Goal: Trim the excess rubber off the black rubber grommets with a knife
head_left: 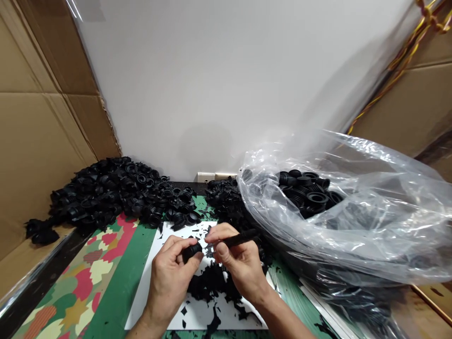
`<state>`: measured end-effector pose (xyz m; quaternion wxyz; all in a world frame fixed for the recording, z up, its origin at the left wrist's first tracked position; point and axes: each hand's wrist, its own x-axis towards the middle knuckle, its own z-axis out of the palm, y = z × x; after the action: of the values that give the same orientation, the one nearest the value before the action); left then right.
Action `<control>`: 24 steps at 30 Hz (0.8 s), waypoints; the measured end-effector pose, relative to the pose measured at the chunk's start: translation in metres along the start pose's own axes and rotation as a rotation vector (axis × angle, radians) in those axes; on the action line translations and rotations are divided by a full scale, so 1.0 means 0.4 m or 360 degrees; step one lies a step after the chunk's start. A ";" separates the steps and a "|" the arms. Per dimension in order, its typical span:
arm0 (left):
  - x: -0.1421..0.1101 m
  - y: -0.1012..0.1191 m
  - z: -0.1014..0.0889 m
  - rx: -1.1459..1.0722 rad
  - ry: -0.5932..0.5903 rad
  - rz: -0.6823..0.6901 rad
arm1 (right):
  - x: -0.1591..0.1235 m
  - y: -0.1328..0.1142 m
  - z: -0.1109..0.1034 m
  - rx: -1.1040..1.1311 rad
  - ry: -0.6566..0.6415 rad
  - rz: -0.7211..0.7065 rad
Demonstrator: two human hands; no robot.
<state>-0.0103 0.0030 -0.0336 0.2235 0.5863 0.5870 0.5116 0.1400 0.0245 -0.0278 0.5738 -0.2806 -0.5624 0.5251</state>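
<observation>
My left hand [169,270] is closed, its thumb and fingers pinching a black ribbed rubber boot [190,252]. My right hand [243,263] grips a slim black-handled tool [240,238] like a pen. The tool's thin metal tip points left, close to the boot; I cannot tell what kind of tool it is or whether the tip touches. Beneath both hands lies a white board [148,287]. Black rubber scraps [208,282] are heaped on it below the hands, and small bits are scattered around.
A big pile of black rubber boots with ragged edges [106,193] is at the back left. On the right, a clear plastic bag [370,235] holds smoother black boots [314,195]. More dark scraps [226,200] lie at the back. Cardboard walls [42,117] flank the green table surface [123,278].
</observation>
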 end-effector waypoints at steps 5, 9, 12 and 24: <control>-0.003 0.004 0.001 0.0004 -0.0030 0.0003 | 0.006 0.011 0.010 0.0389 0.0042 0.0115; -0.005 0.007 0.001 -0.0051 -0.0073 -0.0028 | 0.008 0.023 0.014 0.0490 0.0132 0.0214; -0.004 0.008 0.002 -0.0120 -0.0103 -0.0058 | 0.008 0.025 0.015 0.0506 0.0159 0.0214; 0.003 0.020 0.003 -0.0342 -0.0116 -0.0105 | 0.012 0.028 0.016 0.0521 0.0190 0.0247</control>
<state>-0.0059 0.0028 -0.0269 0.3231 0.5574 0.5393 0.5422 0.1299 0.0306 -0.0350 0.6019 -0.2565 -0.4112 0.6347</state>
